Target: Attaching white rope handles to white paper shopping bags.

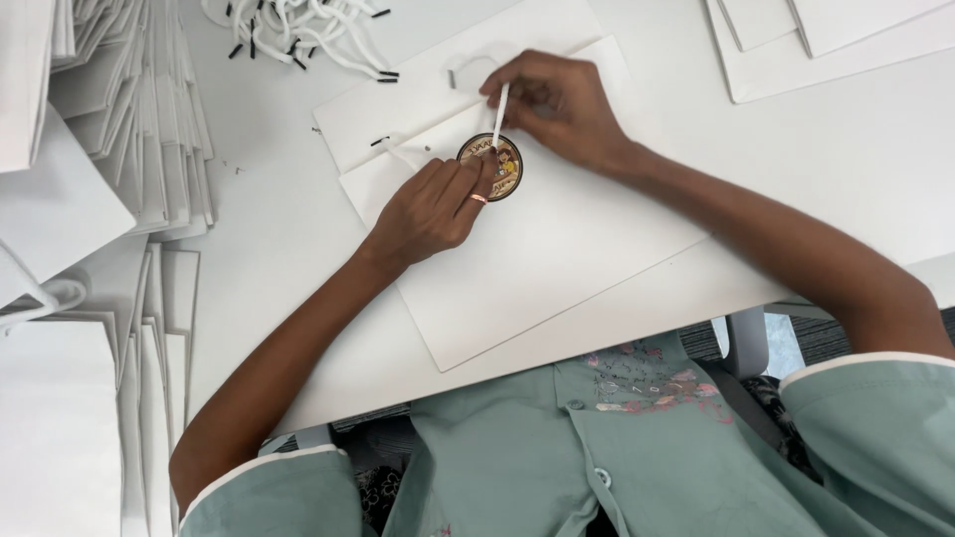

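Two flat white paper bags [557, 249] lie overlapping in the middle of our white desk [875, 159], and both of our hands are at work on the upper one. Our right hand [562, 104] pinches a short white cord [499, 111] between thumb and fingers, holding it almost upright so that its lower end meets the round brown sticker [494, 166] stuck near the top edge of the bag. Our left hand [433, 207], with a ring on one finger, rests on the bag with its fingertips pressed down just beside and touching the sticker's left rim; it presses on the paper and we cannot tell whether it grips anything. The two hands sit close together, with the sticker between them. A second cord loop shows faintly on the bag beneath, just above the right hand. At the far edge of the desk lies a loose heap of white cords with black tips [298, 35]. To our left stand stacked rows of folded white bags [129, 129], and more flat white sheets [826, 40] lie at the far right corner.
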